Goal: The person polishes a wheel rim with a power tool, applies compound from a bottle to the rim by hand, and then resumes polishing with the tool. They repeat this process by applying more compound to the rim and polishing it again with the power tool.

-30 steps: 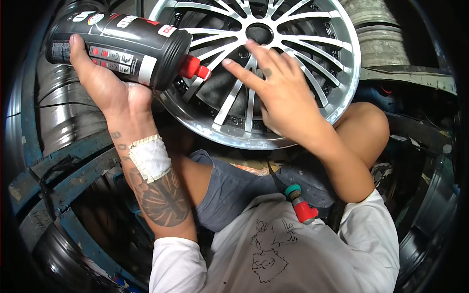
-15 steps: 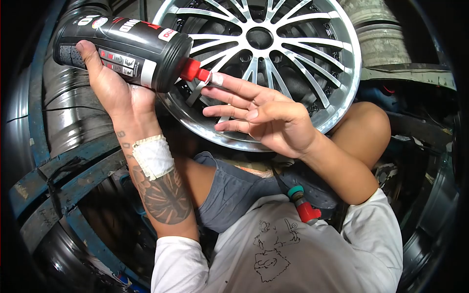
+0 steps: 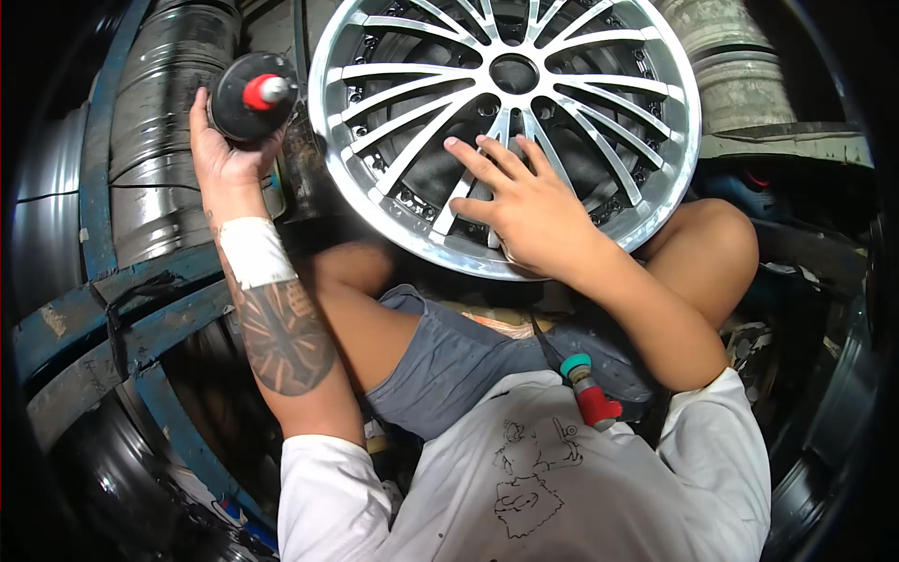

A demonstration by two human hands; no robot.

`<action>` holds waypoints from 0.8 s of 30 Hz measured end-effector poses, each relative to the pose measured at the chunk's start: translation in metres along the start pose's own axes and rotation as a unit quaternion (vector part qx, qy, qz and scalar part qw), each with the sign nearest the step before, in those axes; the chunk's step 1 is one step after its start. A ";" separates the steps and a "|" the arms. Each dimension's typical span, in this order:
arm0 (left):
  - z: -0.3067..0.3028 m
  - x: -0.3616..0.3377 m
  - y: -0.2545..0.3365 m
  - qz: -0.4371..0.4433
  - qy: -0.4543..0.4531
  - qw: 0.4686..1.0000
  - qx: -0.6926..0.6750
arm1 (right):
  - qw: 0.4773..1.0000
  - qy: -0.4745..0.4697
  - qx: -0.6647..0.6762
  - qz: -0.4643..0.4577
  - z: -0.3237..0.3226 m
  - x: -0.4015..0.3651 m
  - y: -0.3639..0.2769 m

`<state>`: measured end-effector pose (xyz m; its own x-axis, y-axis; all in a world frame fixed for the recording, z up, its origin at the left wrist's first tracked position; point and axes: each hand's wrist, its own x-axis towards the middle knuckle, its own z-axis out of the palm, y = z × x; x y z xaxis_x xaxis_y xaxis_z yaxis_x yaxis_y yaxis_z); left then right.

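In my left hand (image 3: 228, 167) is a black bottle (image 3: 234, 112), raised at the upper left with its red nozzle (image 3: 264, 91) facing me. The fingers wrap round the bottle, and its label is turned out of sight. My right hand (image 3: 529, 211) lies palm down over the lower spokes of a silver multi-spoke wheel rim (image 3: 403, 69), its fingers spread. The fingertips seem to touch the spokes. Below the rim, by my lap, rests a small red power tool (image 3: 597, 405) with a teal pad (image 3: 576, 365).
Stacked metal rims (image 3: 159, 140) stand on the left behind a blue metal frame (image 3: 140, 281). More dusty rims (image 3: 735, 80) sit at the upper right. My bent knee (image 3: 716, 244) is close to the wheel's lower right edge.
The bottle has swung left and away from my right hand, its nozzle turned toward me. My right hand has rolled palm down and moved onto the spokes; white paste showed on its fingertip before.
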<state>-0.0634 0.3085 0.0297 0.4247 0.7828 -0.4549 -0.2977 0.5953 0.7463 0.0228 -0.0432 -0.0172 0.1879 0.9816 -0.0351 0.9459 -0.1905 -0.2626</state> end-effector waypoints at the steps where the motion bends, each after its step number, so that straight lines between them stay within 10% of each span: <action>1: -0.009 0.012 0.004 -0.024 -0.002 1.000 -0.017 | 1.000 0.008 -0.025 -0.013 0.005 -0.001 0.000; 7: -0.076 0.072 0.000 -0.204 0.066 0.973 -0.085 | 0.983 0.043 -0.169 0.050 -0.002 0.002 0.016; 12: -0.117 0.086 -0.030 -0.285 0.182 0.934 0.116 | 0.995 -0.018 -0.098 -0.019 0.004 -0.011 0.011; 17: -0.116 0.083 -0.013 -0.206 0.157 0.837 0.483 | 0.996 0.015 -0.089 0.026 0.004 -0.013 0.013; 24: -0.131 0.087 0.006 -0.062 0.118 0.781 0.610 | 0.999 -0.037 0.005 0.003 -0.003 -0.014 0.007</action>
<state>-0.1401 0.4037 -0.0691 0.1739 0.8297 -0.5305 0.8312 0.1652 0.5309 0.0281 -0.0584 -0.0155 0.1724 0.9791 -0.1074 0.9423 -0.1957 -0.2716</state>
